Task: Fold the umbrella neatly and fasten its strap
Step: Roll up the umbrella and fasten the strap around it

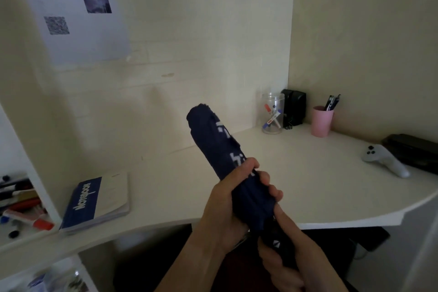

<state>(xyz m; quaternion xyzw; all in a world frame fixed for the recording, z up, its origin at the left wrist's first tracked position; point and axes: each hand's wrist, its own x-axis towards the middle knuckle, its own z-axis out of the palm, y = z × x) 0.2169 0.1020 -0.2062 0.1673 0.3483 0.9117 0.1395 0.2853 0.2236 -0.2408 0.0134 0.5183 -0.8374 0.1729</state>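
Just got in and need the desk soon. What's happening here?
A person is holding a collapsed navy fabric umbrella up over the white desk. The left hand wraps around the rolled canopy, and the right hand grips the black handle. Whether the strap is fastened cannot be seen.

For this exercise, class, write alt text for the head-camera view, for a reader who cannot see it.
Two bare hands hold a collapsed navy umbrella above a white corner desk: the left hand wraps the rolled canopy, the right hand grips the black handle. On the desk sit a notebook, marker jar, pink pen cup and white controller.
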